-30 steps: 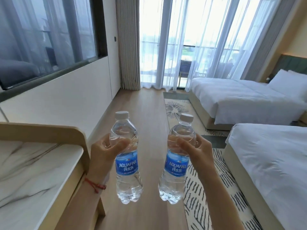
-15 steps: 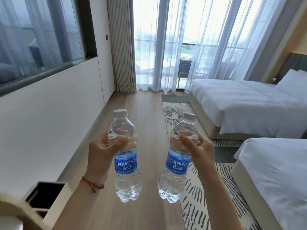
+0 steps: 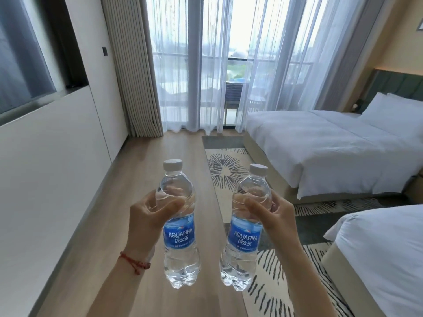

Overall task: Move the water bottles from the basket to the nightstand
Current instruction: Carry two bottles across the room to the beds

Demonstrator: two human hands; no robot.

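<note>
We face a bedroom: the far bed (image 3: 320,147) lies at two o'clock, the near bed (image 3: 386,255) at four, a patterned rug (image 3: 229,165) runs up the middle, and sheer curtains (image 3: 206,65) hang at twelve. Neither basket nor nightstand shows clearly, though something dark sits beside the far pillows at three o'clock.

Our left hand (image 3: 148,216) grips the left bottle (image 3: 179,227) at seven o'clock, fingers curled round its shoulder above the blue label. Our right hand (image 3: 278,217) holds the right bottle (image 3: 246,227) at five o'clock the same way, tilted slightly. Both hang in the air, near each other but apart.

Gripping so high leaves the heavy bases free to swing, so we judge a knock against a bed corner could loosen either bottle. The rug's edge could also catch a foot.
</note>
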